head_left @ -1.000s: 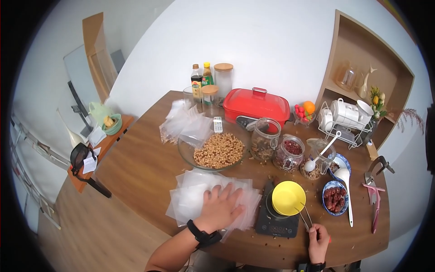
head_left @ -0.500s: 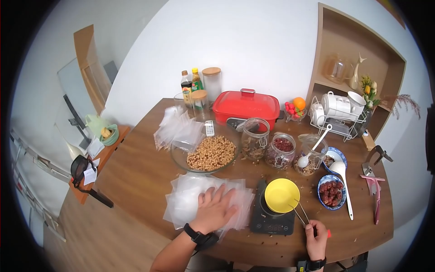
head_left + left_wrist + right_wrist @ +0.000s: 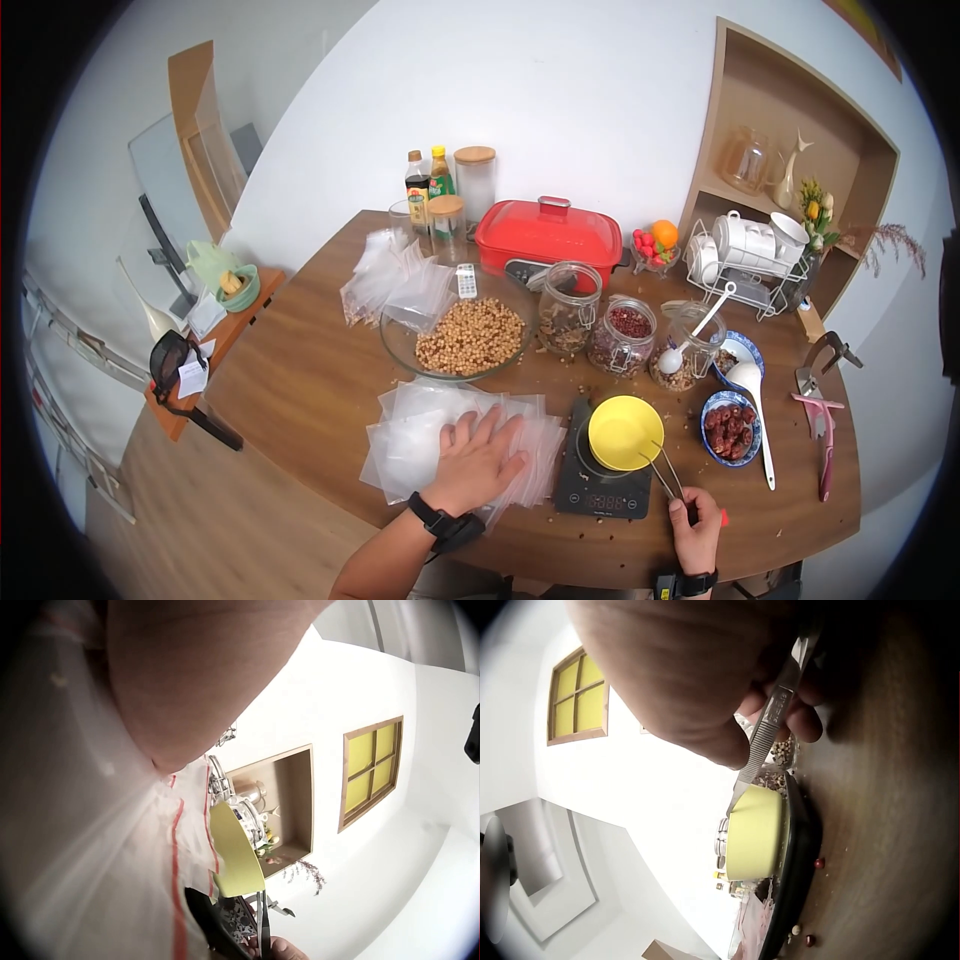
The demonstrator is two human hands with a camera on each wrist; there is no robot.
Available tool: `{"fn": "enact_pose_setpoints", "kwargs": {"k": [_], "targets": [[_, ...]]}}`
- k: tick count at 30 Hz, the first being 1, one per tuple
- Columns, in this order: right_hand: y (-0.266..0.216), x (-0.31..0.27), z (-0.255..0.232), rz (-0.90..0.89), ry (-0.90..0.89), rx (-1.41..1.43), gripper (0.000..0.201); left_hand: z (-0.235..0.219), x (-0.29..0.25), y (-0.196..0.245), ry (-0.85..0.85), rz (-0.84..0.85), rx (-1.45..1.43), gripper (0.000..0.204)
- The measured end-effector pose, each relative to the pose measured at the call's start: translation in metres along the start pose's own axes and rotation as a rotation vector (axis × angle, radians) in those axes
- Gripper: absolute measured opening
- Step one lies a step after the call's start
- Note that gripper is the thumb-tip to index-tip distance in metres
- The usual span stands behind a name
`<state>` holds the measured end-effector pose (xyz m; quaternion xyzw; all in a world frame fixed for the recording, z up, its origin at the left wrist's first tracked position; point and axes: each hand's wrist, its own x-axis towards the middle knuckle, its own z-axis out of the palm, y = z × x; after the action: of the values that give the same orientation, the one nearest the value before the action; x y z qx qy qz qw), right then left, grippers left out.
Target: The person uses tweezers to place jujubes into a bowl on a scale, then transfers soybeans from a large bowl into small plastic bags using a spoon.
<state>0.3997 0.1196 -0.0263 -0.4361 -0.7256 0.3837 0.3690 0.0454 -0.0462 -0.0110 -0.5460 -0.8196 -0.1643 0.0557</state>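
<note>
My left hand (image 3: 475, 462) lies spread on a stack of clear plastic bags (image 3: 405, 440), fingers pointing away from me. Red-edged bags (image 3: 178, 859) fill the lower part of the left wrist view. My right hand (image 3: 697, 530) holds metal tweezers (image 3: 769, 724) between thumb and fingers, their two tips at the right rim of a yellow bowl (image 3: 625, 432). That bowl stands on a black digital scale (image 3: 605, 500); its display is lit but not readable. Just right of the scale, a blue-patterned bowl (image 3: 713, 453) contains dried red dates (image 3: 730, 430).
Behind the bags sits a glass bowl of pale beans (image 3: 470, 335), with more bags (image 3: 385, 275) beside it. Open glass jars (image 3: 622, 340) stand behind the scale, one with a white spoon (image 3: 700, 330). A white ladle (image 3: 760, 430) and a pink-handled tool (image 3: 827, 450) lie to the right.
The head view has shifted slightly. My left hand stays on the bags, and my right hand keeps the tweezers at the yellow bowl's rim.
</note>
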Motion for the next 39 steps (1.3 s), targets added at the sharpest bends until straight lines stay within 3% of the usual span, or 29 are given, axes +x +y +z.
{"fn": "enact_pose_setpoints", "kwargs": {"k": [4,15,18,21,24,25,27,29,31,34,36,39], "targets": [[0.003,0.001,-0.003,-0.05,-0.071,-0.028,0.02,-0.006,0.001,0.002,-0.028,-0.018,-0.04,0.064],[0.003,0.0,-0.002,-0.03,-0.059,0.002,0.022,-0.037,0.008,-0.015,-0.125,-0.02,-0.288,0.065],[0.0,0.001,-0.001,-0.049,-0.052,0.007,0.021,-0.047,0.007,-0.014,-0.08,0.014,-0.292,0.062],[-0.009,0.0,-0.001,-0.045,-0.013,0.006,0.018,-0.047,0.012,-0.029,0.061,0.139,-0.469,0.05],[-0.008,0.002,0.0,-0.055,0.003,-0.013,0.016,-0.069,0.018,-0.037,0.137,0.005,-0.542,0.033],[-0.006,0.002,0.0,-0.064,0.003,-0.023,0.016,-0.08,0.022,-0.036,0.234,-0.114,-0.572,0.02],[-0.001,0.002,-0.002,-0.078,-0.024,-0.034,0.017,-0.088,0.038,-0.07,0.444,-0.084,-0.314,0.016],[-0.002,0.002,-0.002,-0.091,-0.031,-0.044,0.018,-0.098,0.062,-0.105,0.493,-0.179,-0.172,0.016],[-0.007,0.002,-0.002,-0.102,-0.017,-0.053,0.018,-0.104,0.09,-0.141,0.479,-0.27,0.072,0.029],[-0.006,0.003,-0.002,-0.099,-0.015,-0.052,0.018,-0.081,0.128,-0.213,0.585,-0.239,0.202,0.048],[-0.006,0.003,-0.001,-0.096,-0.009,-0.03,0.018,-0.053,0.151,-0.262,0.539,-0.233,0.214,0.059],[-0.012,0.004,-0.001,-0.064,0.02,-0.016,0.015,-0.045,0.169,-0.27,0.325,-0.355,0.002,0.063]]}}
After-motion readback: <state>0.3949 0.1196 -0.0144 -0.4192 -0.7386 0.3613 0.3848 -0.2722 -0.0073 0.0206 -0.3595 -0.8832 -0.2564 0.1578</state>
